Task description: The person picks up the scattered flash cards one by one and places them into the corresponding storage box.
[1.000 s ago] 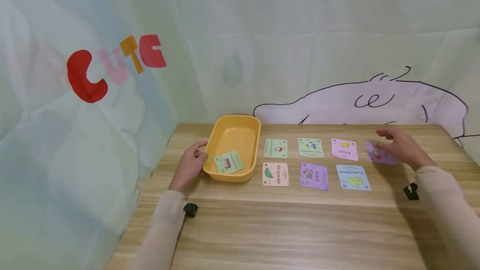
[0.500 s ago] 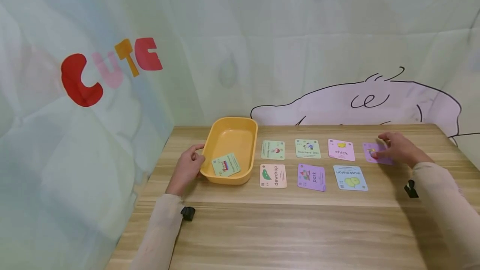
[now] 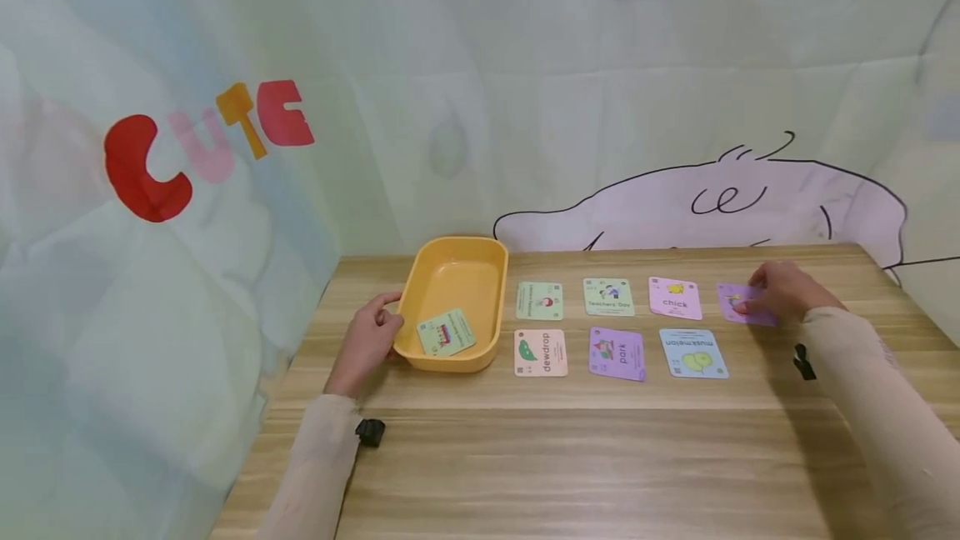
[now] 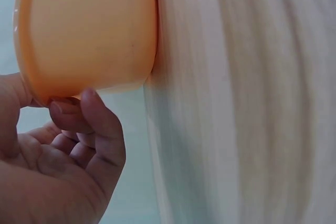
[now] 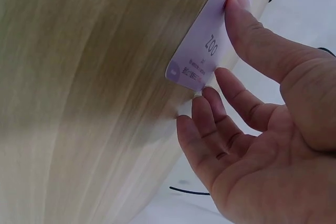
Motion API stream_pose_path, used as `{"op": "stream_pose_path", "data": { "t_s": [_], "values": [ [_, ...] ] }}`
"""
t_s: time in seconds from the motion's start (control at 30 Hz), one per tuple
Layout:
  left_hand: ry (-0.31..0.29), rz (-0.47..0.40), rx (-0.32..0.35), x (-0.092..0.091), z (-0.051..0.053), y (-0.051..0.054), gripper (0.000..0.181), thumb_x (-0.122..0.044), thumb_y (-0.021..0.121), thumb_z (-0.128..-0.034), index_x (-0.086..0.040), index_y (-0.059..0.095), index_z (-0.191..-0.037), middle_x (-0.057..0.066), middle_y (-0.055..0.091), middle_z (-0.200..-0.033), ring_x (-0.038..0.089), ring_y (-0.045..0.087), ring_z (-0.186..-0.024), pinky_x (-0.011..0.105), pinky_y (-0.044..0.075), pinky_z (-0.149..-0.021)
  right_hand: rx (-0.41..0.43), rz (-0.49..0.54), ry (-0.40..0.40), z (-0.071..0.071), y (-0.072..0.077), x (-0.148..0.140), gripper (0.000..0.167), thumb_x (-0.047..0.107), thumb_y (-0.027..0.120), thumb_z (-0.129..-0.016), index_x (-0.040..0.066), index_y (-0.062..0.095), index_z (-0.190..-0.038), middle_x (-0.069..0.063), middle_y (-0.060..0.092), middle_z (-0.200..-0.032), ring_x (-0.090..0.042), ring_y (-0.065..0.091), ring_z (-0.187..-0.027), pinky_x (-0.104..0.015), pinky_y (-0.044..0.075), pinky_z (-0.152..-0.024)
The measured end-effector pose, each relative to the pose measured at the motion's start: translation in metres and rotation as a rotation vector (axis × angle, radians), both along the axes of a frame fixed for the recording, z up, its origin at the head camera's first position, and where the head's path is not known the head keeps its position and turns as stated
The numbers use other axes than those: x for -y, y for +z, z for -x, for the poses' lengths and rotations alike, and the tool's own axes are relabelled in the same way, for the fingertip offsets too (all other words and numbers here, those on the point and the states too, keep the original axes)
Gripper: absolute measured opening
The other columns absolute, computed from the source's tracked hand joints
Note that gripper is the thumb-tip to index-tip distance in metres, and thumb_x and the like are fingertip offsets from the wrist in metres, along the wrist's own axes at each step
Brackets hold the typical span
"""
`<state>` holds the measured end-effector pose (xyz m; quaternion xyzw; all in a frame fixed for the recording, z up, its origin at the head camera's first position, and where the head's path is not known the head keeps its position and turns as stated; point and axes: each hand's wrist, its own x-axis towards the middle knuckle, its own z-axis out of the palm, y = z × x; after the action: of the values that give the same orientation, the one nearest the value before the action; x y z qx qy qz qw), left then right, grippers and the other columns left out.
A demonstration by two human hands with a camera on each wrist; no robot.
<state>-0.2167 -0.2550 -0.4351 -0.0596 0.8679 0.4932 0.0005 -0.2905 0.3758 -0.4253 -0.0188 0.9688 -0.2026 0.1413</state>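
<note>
At the left, a yellow plastic tray (image 3: 407, 340) stands on the table with a green picture card (image 3: 446, 332) lying inside. My left hand (image 3: 369, 340) pinches the tray's near-left rim between thumb and fingers, seen closely in the left wrist view. A purple zoo card (image 5: 197, 51) lies flat at the right end of the back row. My right hand (image 3: 791, 290) rests its thumb on this card's face. The index fingertip is at the card's edge, and the other fingers are loosely bent beside it. Part of the card is hidden under the hand.
The back row also holds a lantern card (image 3: 540, 301), a Teachers' Day card (image 3: 609, 297) and a chick card (image 3: 674, 298). In front lie cards for dewdrop (image 3: 540, 353), park (image 3: 617, 353) and muskmelon (image 3: 693, 353). Printed cloth (image 3: 405, 107) hangs behind and left.
The right hand has come down from above the zoo card, its thumb now touching the face. The left hand stays at the tray's rim. The whole view has shifted slightly.
</note>
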Motion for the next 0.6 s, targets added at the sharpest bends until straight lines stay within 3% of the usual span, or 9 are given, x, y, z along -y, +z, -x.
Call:
{"op": "stream_pose_path", "data": {
  "t_s": [0.2,0.43,0.6],
  "values": [
    [0.008,0.012,0.010,-0.001,-0.001,-0.001,0.049,-0.015,0.050,-0.0998,-0.011,0.049,-0.148,0.013,0.055,-0.089,0.020,0.052,-0.062,0.031,0.051,-0.056,0.025,0.010,-0.011,0.001,0.001,0.001,0.068,0.029,0.081,-0.086,-0.020,0.052,-0.123,-0.041,0.052,-0.124,-0.049,0.053,-0.105,-0.067,0.042,-0.099],
    [-0.002,0.014,0.007,0.000,-0.002,-0.001,0.049,-0.014,0.050,-0.0999,-0.011,0.048,-0.149,0.013,0.055,-0.087,0.019,0.051,-0.061,0.031,0.051,-0.054,-0.005,-0.044,0.028,0.002,0.008,0.006,0.066,0.027,0.085,-0.082,-0.021,0.054,-0.116,-0.036,0.059,-0.112,-0.045,0.056,-0.100,-0.063,0.045,-0.094],
    [-0.006,0.031,-0.006,0.000,0.000,0.001,0.049,-0.014,0.050,-0.0994,-0.010,0.049,-0.148,0.014,0.055,-0.088,0.019,0.052,-0.059,0.032,0.052,-0.055,0.010,-0.030,0.006,0.002,0.011,0.008,0.065,0.024,0.083,-0.083,-0.020,0.053,-0.118,-0.037,0.058,-0.116,-0.046,0.055,-0.102,-0.064,0.045,-0.095]
  ]
}}
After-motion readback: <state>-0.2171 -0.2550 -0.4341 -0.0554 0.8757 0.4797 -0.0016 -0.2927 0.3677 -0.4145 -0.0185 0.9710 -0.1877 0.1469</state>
